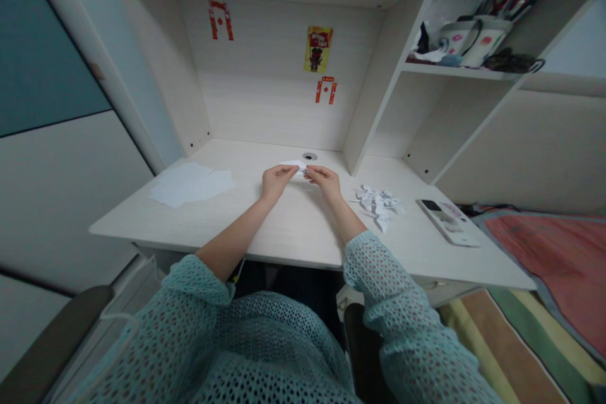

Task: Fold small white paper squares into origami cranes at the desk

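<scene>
Over the middle of the desk, a small piece of folded white paper point(302, 165) is pinched between my two hands. My left hand point(278, 180) grips its left side with thumb and fingertips, and my right hand point(324, 179) closes on the right side. Fingers cover part of the paper, so its exact folded shape is hard to make out. To the right of my right hand lies a pile of small folded white paper pieces point(377, 203). Flat sheets of white paper point(192, 184) are spread, overlapping, on the left of the desk.
A phone point(447, 222) lies at the right on the white desk point(288, 233). Behind my hands is a round cable hole point(310, 156). Upright panels and shelves enclose the back; cups point(485, 41) with scissors and pens stand on the right shelf. A bed point(558, 265) adjoins at right.
</scene>
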A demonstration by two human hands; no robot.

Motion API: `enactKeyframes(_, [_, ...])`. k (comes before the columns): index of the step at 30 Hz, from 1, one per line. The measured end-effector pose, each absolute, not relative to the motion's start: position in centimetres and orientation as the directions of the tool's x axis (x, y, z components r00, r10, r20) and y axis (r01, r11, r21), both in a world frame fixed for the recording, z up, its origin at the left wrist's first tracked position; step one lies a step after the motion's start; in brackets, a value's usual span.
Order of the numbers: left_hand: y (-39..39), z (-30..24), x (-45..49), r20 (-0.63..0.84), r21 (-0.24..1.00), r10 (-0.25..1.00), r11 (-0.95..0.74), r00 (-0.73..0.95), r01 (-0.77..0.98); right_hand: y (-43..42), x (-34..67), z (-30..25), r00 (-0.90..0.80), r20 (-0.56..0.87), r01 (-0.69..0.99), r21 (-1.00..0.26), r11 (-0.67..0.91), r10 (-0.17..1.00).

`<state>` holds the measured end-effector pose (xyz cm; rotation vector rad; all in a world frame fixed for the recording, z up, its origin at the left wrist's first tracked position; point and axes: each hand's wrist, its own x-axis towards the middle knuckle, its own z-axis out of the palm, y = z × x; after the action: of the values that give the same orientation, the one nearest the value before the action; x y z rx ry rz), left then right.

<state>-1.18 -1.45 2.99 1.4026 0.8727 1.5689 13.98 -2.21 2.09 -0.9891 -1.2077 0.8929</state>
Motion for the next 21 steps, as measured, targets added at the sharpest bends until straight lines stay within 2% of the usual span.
enactKeyframes(8, [-1.12, 2.93, -1.24, 0.396, 0.910, 0.918, -0.393, -0.001, -0.133, -2.77, 13.79, 2.61, 0.098, 0.358, -0.008, -0.933, 0.360, 0.929])
enactKeyframes(21, [-1.09, 2.51, -0.69, 0.346, 0.920, 0.938, -0.338, 0.005, -0.200, -2.57, 13.81, 2.63, 0.174, 0.377, -0.022, -0.922, 0.387, 0.910])
